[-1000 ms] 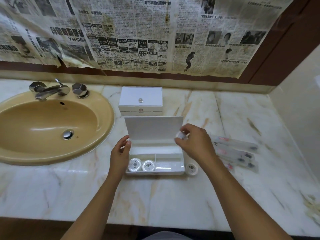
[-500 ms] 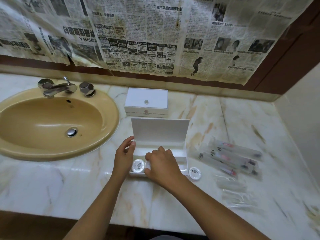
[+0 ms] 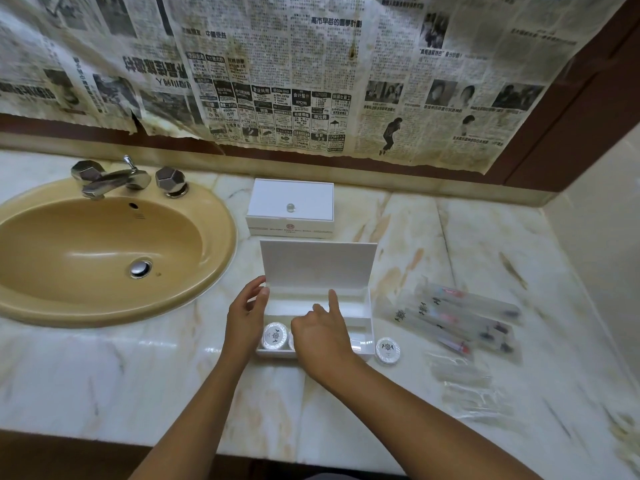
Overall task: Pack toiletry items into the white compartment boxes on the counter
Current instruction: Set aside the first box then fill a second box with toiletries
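Fingers of the right hand (image 3: 320, 336) curl over the front-left compartment of the open box (image 3: 360, 308), index finger raised; whether they pinch anything cannot be told. Left hand (image 3: 246, 315) rests relaxed fingers against the box's left wall. One round soap (image 3: 275, 336) lies inside; another round soap (image 3: 388, 350) sits on the tabletop (image 3: 173, 386) just right of the box. Risk: the upright lid (image 3: 318, 266) may drop shut if the box is nudged.

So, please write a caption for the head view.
Right hand over the open white box, left hand at its side.
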A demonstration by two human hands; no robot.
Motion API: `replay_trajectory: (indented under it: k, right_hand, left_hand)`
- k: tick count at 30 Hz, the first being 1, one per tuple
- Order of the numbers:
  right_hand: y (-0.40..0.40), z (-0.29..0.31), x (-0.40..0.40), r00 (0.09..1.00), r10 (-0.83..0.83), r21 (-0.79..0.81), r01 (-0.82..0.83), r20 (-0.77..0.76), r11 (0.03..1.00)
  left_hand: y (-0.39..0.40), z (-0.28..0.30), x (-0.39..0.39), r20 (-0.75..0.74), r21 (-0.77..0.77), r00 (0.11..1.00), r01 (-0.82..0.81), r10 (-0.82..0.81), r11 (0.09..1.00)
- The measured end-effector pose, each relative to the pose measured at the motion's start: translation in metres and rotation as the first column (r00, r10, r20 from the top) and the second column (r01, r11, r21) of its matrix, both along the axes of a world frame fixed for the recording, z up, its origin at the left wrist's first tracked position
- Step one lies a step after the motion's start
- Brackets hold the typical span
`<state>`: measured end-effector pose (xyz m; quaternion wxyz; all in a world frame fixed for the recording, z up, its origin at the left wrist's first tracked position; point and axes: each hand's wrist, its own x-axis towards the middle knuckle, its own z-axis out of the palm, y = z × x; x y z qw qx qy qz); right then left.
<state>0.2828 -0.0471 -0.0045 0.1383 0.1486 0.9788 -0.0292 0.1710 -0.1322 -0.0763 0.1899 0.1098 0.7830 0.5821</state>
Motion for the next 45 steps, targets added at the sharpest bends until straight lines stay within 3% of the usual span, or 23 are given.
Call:
replay_trajectory:
  k: [14,19,22,24,30,39,45]
  right_hand:
    - [0.001,-0.012,-0.004,1.000,-0.002,-0.081,0.000,-0.015,0.997]
    - [0.017,-0.003,0.000,0.960,-0.114,-0.254,0.047,-0.255,0.966]
    - [0.037,-0.001,0.010,0.850,-0.283,-0.368,0.114,-0.445,0.923]
    - [0.052,0.000,0.019,0.777,-0.389,-0.411,0.185,-0.495,0.893]
    - [0.090,-0.006,0.051,0.759,-0.545,-0.371,0.421,-0.356,0.828]
    - [0.091,-0.030,0.082,0.843,-0.528,-0.254,0.536,0.104,0.805]
    - [0.090,-0.038,0.087,0.840,-0.526,-0.244,0.543,0.134,0.804]
  left_hand:
    - [-0.001,-0.001,0.000,0.005,0.007,1.000,-0.004,0.003,1.000]
    - [0.001,0.000,0.000,-0.009,0.002,1.000,-0.005,0.005,1.000]
    - [0.000,-0.001,0.000,-0.008,0.007,1.000,-0.003,0.003,1.000]
    - [0.000,-0.001,0.000,-0.005,0.012,1.000,0.001,-0.001,1.000]
    - [0.000,0.000,0.000,-0.005,0.013,1.000,0.001,-0.001,1.000]
    - [0.001,-0.001,0.000,-0.009,0.005,1.000,0.004,-0.004,1.000]
    - [0.000,-0.002,0.000,-0.004,0.006,1.000,0.001,-0.001,1.000]
